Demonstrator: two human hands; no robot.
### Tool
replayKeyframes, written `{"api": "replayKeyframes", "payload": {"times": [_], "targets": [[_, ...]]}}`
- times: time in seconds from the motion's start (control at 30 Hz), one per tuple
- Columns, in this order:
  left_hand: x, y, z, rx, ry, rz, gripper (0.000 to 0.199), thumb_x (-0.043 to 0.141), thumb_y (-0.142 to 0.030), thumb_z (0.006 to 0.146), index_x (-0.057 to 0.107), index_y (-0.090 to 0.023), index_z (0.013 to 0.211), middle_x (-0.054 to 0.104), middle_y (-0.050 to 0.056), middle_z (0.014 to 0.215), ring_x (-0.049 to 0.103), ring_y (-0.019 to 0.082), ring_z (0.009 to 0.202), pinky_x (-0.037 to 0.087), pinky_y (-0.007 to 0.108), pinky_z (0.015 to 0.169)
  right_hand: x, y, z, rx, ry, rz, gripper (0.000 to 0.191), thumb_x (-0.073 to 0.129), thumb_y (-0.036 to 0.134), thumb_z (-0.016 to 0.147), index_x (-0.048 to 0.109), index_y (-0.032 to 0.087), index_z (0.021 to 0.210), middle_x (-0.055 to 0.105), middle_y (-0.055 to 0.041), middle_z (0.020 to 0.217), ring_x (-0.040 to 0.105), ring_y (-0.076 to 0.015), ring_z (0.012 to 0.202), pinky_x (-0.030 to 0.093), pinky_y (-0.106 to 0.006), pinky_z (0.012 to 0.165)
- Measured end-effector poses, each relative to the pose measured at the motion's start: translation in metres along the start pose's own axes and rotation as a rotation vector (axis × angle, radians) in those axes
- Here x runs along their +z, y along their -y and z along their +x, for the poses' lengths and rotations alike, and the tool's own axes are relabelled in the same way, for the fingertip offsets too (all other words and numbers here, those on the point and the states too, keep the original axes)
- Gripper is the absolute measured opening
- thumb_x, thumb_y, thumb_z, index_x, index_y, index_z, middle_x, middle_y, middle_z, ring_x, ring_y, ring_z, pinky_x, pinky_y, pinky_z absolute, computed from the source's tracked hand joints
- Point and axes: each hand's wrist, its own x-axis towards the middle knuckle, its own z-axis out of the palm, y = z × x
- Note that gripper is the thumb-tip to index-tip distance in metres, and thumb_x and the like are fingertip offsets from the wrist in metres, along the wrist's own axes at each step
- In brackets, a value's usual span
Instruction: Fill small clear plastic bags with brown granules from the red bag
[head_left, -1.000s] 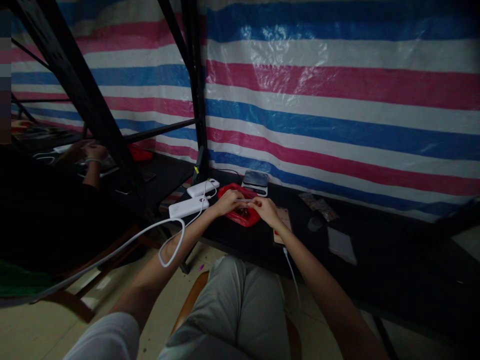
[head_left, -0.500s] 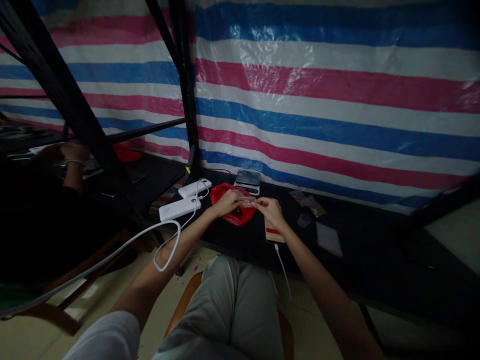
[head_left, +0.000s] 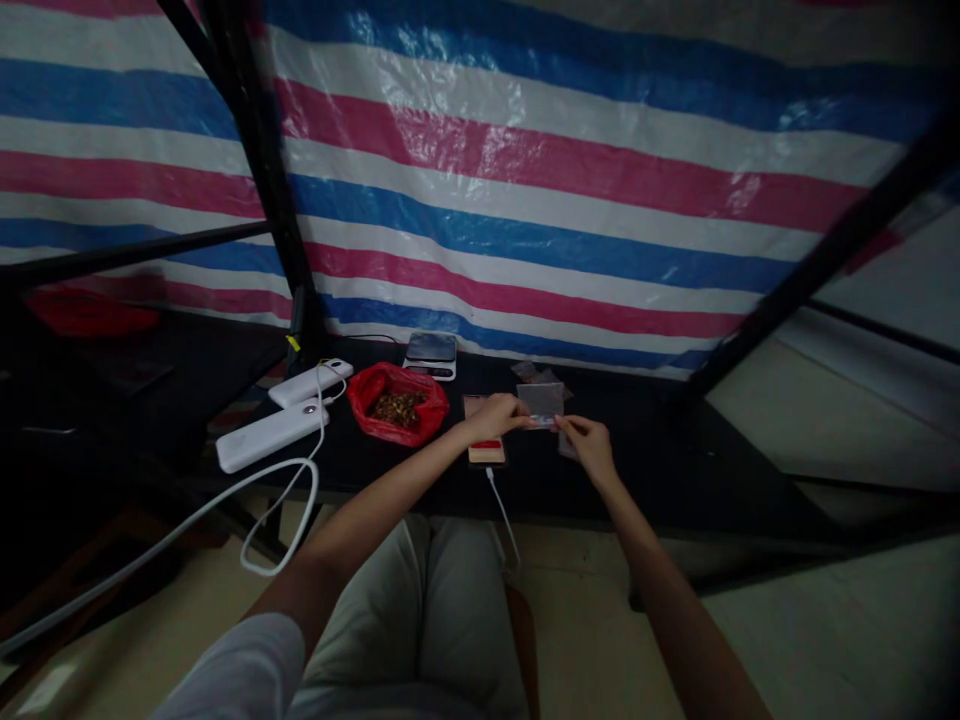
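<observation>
Between my two hands a small clear plastic bag (head_left: 541, 398) is stretched out above the black table. My left hand (head_left: 501, 416) pinches its lower left corner, over a phone (head_left: 487, 452) with a white cable plugged in. The thumb and fingers of my right hand (head_left: 589, 446) close on the lower right corner. Whether anything is inside the bag is too dim to tell. Under my right hand lies part of another clear sheet or bag (head_left: 568, 446). To the left, a red plastic bag (head_left: 360, 400) stands open, holding many small brownish-gold pieces (head_left: 400, 408).
Behind the red bag is a small digital scale (head_left: 431, 352). Two white power banks (head_left: 270, 435) with cables lie at the left. Small bags with brown contents (head_left: 534, 373) are beyond my hands. A black metal frame (head_left: 262, 160) and striped sheeting (head_left: 525, 200) border the table.
My view has turned right. Both hands have moved from above the red bag to its right, still holding clear plastic. The red bag's contents now show.
</observation>
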Motion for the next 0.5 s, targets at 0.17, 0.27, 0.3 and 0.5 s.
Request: {"api": "replayKeyframes", "payload": {"times": [0.17,0.27,0.3,0.5], "targets": [[0.032,-0.021,0.029,0.055,0.061,0.076,0.034,0.044,-0.040,0.084,0.066,-0.015,0.076,0.064,0.002,0.069,0.058,0.013,0.067,0.035,0.019,0.059,-0.026,-0.039,-0.009,0.133,-0.096,-0.049,0.048,0.050,0.061,0.065,0.069,0.017,0.068,0.062,-0.0029,0.052,0.052,-0.0148,0.048,0.035,-0.024,0.047],[0.047,-0.030,0.039,0.053,0.095,0.095,0.036,0.043,-0.042,0.084,0.067,-0.016,0.074,0.066,0.004,0.072,0.060,0.015,0.072,0.036,0.021,0.062,-0.034,-0.055,-0.014,0.154,-0.128,-0.053,0.048,0.049,0.060,0.065,0.068,0.017,0.066,0.064,-0.0041,0.056,0.055,-0.0162,0.052,0.037,-0.024,0.050],[0.051,-0.032,0.042,0.042,0.107,0.096,0.036,0.044,-0.043,0.083,0.067,-0.017,0.074,0.066,0.004,0.073,0.061,0.016,0.073,0.037,0.021,0.062,-0.035,-0.059,-0.016,0.159,-0.136,-0.053,0.048,0.049,0.061,0.065,0.068,0.017,0.065,0.064,-0.0044,0.057,0.056,-0.0165,0.053,0.037,-0.024,0.050],[0.072,-0.041,0.046,-0.037,0.079,0.150,0.045,0.038,-0.049,0.084,0.067,-0.017,0.073,0.066,0.009,0.073,0.062,0.021,0.075,0.041,0.027,0.066,-0.037,-0.073,-0.022,0.161,-0.162,-0.070,0.053,0.043,0.064,0.067,0.066,0.016,0.061,0.064,-0.0048,0.056,0.056,-0.0170,0.052,0.038,-0.025,0.049]]}}
